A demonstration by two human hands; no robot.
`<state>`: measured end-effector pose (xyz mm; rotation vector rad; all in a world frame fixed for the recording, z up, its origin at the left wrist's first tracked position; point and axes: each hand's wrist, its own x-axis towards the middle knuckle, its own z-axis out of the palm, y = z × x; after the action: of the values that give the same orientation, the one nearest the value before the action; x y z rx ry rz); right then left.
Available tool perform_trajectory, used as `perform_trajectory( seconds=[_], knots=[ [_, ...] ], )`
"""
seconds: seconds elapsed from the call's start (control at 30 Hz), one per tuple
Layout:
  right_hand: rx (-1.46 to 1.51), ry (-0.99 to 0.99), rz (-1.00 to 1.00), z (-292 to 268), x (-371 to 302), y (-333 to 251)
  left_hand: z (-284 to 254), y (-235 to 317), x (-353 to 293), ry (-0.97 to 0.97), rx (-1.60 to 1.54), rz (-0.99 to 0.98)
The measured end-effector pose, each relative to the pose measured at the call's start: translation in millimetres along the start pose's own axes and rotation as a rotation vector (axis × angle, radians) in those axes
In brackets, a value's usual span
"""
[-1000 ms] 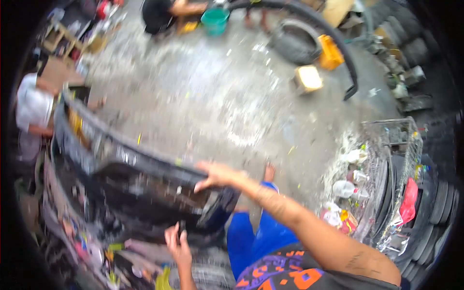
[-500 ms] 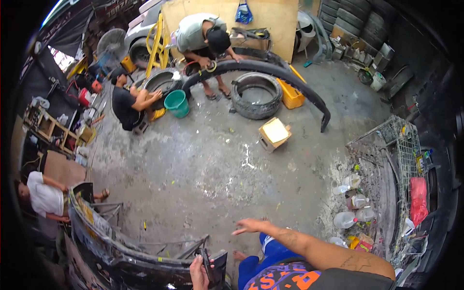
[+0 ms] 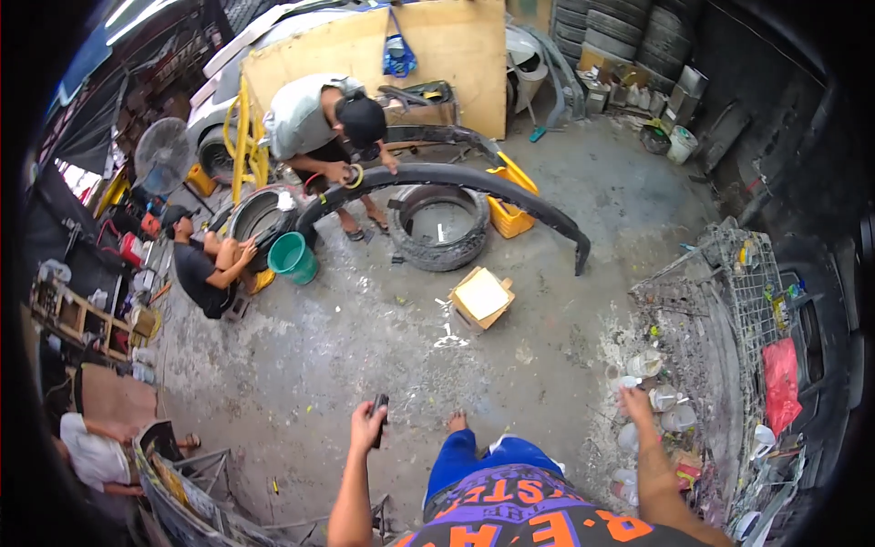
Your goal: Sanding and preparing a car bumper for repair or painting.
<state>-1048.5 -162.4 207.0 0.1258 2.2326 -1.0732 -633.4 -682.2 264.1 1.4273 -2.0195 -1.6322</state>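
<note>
My left hand (image 3: 366,425) is raised in front of me, its fingers closed round a small, narrow black object (image 3: 379,419) whose kind I cannot make out. My right hand (image 3: 636,404) is stretched out to the right, over the floor with plastic containers. In the picture its fingertips overlap a small white container (image 3: 627,383); whether they touch it is unclear. That hand is small and foreshortened, so I cannot tell how far its fingers are bent. Below my left hand shows my bare foot (image 3: 458,421).
A bent-over person (image 3: 305,118) works at a long black bumper (image 3: 437,175) with a tape roll (image 3: 355,176). Another sits by a green bucket (image 3: 293,259). Ahead are a tyre (image 3: 440,246) and a box-like stand (image 3: 481,296). A wire rack (image 3: 755,292) stands right; another bumper (image 3: 182,492) lies left.
My view has turned and shifted rightward. The left hand has come up with the black object, away from the near bumper. My right arm has swung from in front of me out to the right.
</note>
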Motion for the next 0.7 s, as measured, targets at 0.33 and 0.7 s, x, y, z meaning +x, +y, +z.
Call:
perform_trajectory(
  seconds=[0.33,0.7],
  knots=[
    [0.577,-0.105,0.596,84.2,-94.0,131.1,219.7,228.6,257.9,-0.556,0.428,0.339],
    [0.519,0.269,0.253,-194.4,156.1,46.4,351.4,200.6,293.1,-0.604,0.785,-0.223]
  ],
)
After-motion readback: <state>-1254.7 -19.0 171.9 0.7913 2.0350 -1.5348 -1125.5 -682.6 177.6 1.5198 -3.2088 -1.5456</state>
